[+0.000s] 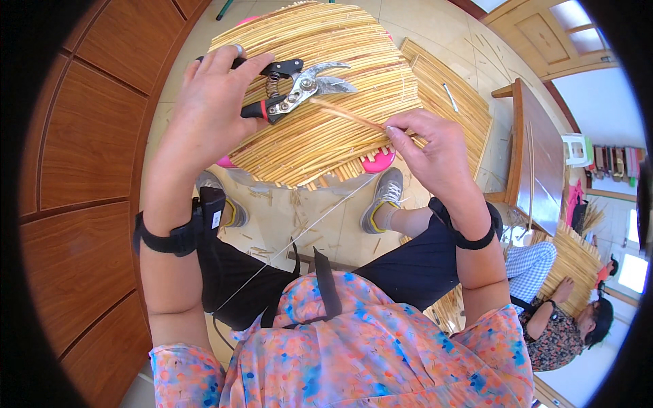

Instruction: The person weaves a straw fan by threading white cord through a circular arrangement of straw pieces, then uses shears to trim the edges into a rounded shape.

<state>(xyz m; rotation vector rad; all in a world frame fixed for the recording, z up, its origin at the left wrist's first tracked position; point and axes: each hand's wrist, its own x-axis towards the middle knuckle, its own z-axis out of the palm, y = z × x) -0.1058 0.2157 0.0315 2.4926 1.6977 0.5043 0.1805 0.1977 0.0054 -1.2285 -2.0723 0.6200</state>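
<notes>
My left hand point(217, 97) grips a pair of pruning shears point(306, 85) with black and red handles, a coil spring and parted metal blades. The blades point right, above a rounded mat of straw-coloured reed stalks point(326, 41). Between the thumb and forefinger of my right hand point(433, 145) is a thin piece of reed point(352, 116), its free end reaching left to just below the shears. Uneven stalk ends stick out along the mat's near edge. A white string point(306, 222) runs from near that edge down to my left thigh.
Pink supports point(378, 161) show beneath the mat. Reed offcuts point(262, 251) litter the floor between my shoes. Another reed panel point(459, 86) lies at the right, with a white pen-like object point(450, 97) on it. Beyond are a wooden table point(538, 158) and a seated person point(556, 326) touching reeds. Wooden cabinets point(92, 168) line the left.
</notes>
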